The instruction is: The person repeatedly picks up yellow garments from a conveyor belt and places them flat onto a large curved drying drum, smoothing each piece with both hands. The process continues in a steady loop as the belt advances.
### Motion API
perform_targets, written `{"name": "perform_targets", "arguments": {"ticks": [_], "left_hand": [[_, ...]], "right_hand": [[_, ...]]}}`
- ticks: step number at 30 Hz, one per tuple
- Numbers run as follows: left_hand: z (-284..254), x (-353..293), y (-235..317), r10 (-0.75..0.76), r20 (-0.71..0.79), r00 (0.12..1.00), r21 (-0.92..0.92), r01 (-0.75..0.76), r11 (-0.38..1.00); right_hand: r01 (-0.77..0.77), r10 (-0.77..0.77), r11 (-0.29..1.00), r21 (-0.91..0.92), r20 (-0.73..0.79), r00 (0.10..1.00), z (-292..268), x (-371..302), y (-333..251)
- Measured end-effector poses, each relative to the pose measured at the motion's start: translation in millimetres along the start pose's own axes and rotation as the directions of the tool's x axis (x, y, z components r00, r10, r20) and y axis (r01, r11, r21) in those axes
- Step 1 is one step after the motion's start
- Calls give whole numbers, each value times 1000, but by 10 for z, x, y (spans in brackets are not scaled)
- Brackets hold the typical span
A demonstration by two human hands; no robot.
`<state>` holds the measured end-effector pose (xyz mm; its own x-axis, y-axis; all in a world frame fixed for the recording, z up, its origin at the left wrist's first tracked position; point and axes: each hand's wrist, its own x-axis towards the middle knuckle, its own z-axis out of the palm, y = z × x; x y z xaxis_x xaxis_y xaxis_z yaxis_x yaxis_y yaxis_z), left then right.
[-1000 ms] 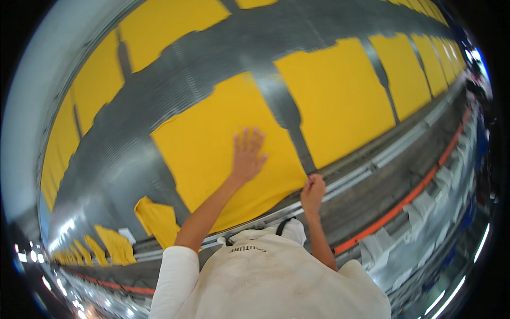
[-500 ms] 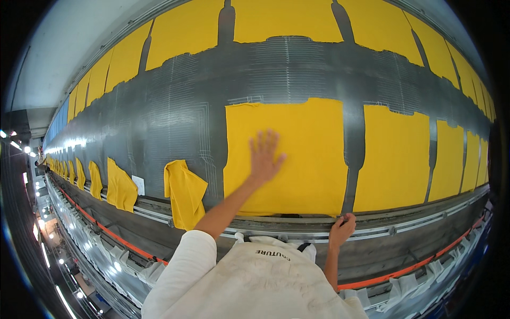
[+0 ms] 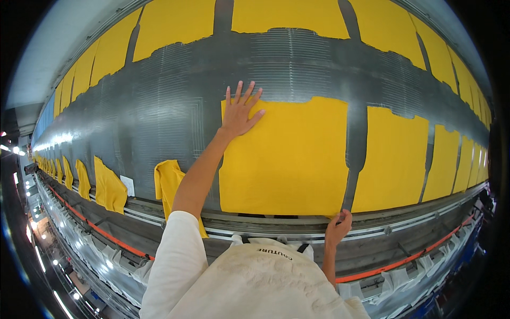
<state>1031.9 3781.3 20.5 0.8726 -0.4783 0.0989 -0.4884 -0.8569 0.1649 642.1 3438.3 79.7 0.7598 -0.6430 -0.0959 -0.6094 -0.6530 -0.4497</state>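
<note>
In front of me a yellow fabric panel (image 3: 284, 159) lies spread on the long dark table (image 3: 297, 64). My left hand (image 3: 241, 111) rests flat at the panel's far left corner. Its fingers are spread and reach past the cloth edge onto the table. At the near right corner, by the table's edge, my right hand (image 3: 338, 228) has its fingers closed on the panel. The near edge of the cloth hangs slightly over the table rim.
More yellow panels lie flat to the right (image 3: 392, 159) and along the far side (image 3: 289, 16). Left of my arm a crumpled yellow piece (image 3: 167, 181) and another draped piece (image 3: 110, 186) hang over the near edge. A metal rail (image 3: 276, 234) and an orange bar (image 3: 382, 275) run along the front.
My left hand has slid away from me and left, from the panel's middle to its far left corner. The right hand has shifted only slightly at the near corner.
</note>
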Motion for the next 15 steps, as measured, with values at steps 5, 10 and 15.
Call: {"name": "perform_targets", "arguments": {"ticks": [5, 10, 15], "left_hand": [[68, 92, -48, -71, -49, 996, -53, 69, 996], [158, 188, -118, -358, -144, 923, 21, 365, 931], [77, -306, 290, -199, -65, 978, -84, 193, 978]], "right_hand": [[-14, 14, 999, 39, 16, 1000, -51, 66, -75], [4, -3, 999, 42, -21, 1000, -142, 88, -200], [-62, 63, 995, 78, -1, 998, -75, -58, -99]]}}
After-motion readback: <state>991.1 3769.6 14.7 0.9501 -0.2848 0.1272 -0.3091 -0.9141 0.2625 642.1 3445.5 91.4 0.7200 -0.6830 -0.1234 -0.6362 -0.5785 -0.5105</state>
